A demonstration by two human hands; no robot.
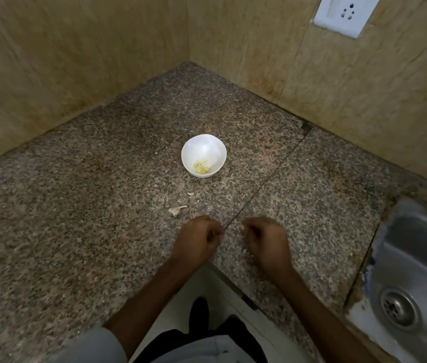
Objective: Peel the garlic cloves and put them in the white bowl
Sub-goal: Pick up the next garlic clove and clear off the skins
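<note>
Left hand (199,239) and right hand (267,242) sit curled close together over the near counter (76,205) edge, likely for peeling, though I cannot tell if either holds anything; the bowl (188,145) waits beyond with peeled cloves (201,167), peel (177,210) between.

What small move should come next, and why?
Probably the left hand should reach for the small pale piece on the counter near the white bowl, which holds peeled cloves. It and the right hand are curled; no garlic shows in them.
</note>
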